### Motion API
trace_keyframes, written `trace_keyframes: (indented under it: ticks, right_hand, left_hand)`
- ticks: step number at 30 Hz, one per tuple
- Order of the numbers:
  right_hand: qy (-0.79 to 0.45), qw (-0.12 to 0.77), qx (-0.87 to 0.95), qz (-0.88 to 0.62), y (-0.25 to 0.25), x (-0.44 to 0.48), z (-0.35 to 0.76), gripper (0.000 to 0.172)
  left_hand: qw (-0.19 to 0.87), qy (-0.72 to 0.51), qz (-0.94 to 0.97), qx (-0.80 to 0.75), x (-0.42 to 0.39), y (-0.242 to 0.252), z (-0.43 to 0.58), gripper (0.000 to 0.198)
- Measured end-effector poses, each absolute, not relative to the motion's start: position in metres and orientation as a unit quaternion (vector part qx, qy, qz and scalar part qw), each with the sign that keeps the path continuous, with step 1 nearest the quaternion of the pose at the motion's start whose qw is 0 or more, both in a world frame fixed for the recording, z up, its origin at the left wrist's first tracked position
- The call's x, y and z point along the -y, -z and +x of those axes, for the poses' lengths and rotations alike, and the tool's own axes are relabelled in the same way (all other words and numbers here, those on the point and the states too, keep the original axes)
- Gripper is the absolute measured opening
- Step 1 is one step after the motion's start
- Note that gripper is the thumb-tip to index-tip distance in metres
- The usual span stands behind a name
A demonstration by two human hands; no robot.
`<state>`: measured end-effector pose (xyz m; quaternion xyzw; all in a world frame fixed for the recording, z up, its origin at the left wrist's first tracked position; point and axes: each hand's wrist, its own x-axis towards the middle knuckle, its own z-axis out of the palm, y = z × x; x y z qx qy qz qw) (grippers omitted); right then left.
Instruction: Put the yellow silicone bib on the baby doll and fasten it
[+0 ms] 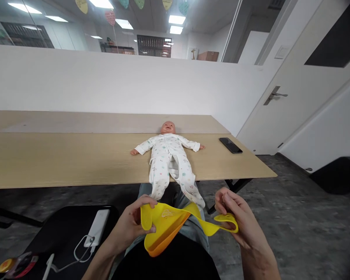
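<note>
Above our lap (196, 233), our left hand (132, 221) pinches one end of the yellow bib (165, 217), our right hand (242, 217) curls round the other; likely light, rubbery, floppy, best gripped by its straps (207, 228).

A yellow, orange-pocketed bib (163, 219) tilts, curled, between the hands (131, 222).

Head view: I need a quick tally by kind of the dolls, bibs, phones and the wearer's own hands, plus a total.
Doll: 1, lying face up on the table
Yellow bib: 1, held between both hands
Phone: 1, on the table
Wearer's hands: 2, left hand and right hand
Total: 5
</note>
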<state>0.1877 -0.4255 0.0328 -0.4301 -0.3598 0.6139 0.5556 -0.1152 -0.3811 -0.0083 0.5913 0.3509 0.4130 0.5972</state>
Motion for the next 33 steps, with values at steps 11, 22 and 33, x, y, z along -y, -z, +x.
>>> trace_keyframes:
  ticks: [11, 22, 33]
  right_hand:
    - [-0.582, 0.602, 0.367, -0.405, -0.040, 0.417, 0.128, 0.037]
    - [-0.365, 0.628, 0.445, -0.524, -0.009, 0.387, 0.084, 0.034]
    - [-0.446, 0.550, 0.533, -0.463, 0.004, 0.400, 0.104, 0.048]
  left_hand:
    - [0.459, -0.421, 0.666, -0.410, 0.381, 0.003, -0.078, 0.024]
    - [0.610, -0.317, 0.619, -0.379, 0.408, 0.027, -0.046, 0.024]
    - [0.595, -0.391, 0.543, -0.446, 0.395, 0.013, -0.056, 0.033]
